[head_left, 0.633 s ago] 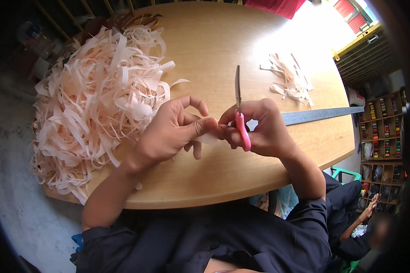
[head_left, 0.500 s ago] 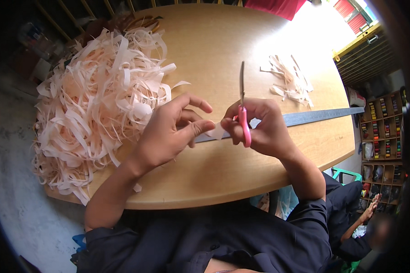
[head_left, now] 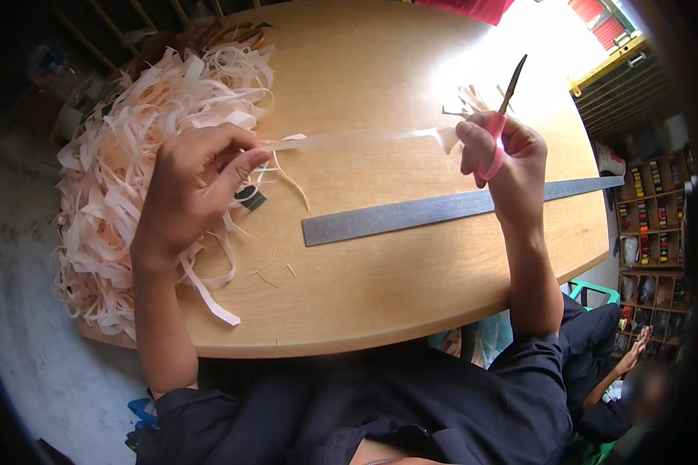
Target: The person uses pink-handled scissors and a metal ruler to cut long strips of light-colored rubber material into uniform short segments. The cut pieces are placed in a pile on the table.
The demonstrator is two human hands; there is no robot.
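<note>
A thin, pale pink strip (head_left: 349, 139) is stretched level above the table between my two hands. My left hand (head_left: 202, 178) pinches its left end, beside a big heap of similar strips (head_left: 143, 186). At the other end, my right hand (head_left: 512, 167) grips the strip between thumb and fingers. That same hand also holds pink-handled scissors (head_left: 494, 147), their dark blades pointing up and away. Below the strip, a long metal ruler (head_left: 395, 218) lies slantwise on the table, partly covered by my right wrist.
On the wooden table (head_left: 380, 294), a small bunch of strips (head_left: 473, 99) lies behind my right hand. A dark scrap (head_left: 252, 198) sits by the heap's edge. To the right are a shelf of thread spools (head_left: 650, 201), a green stool (head_left: 595, 291) and a seated person (head_left: 597, 372).
My hands have moved apart, the left toward the heap and the right up and rightward, drawing the strip out between them. More of the ruler now shows.
</note>
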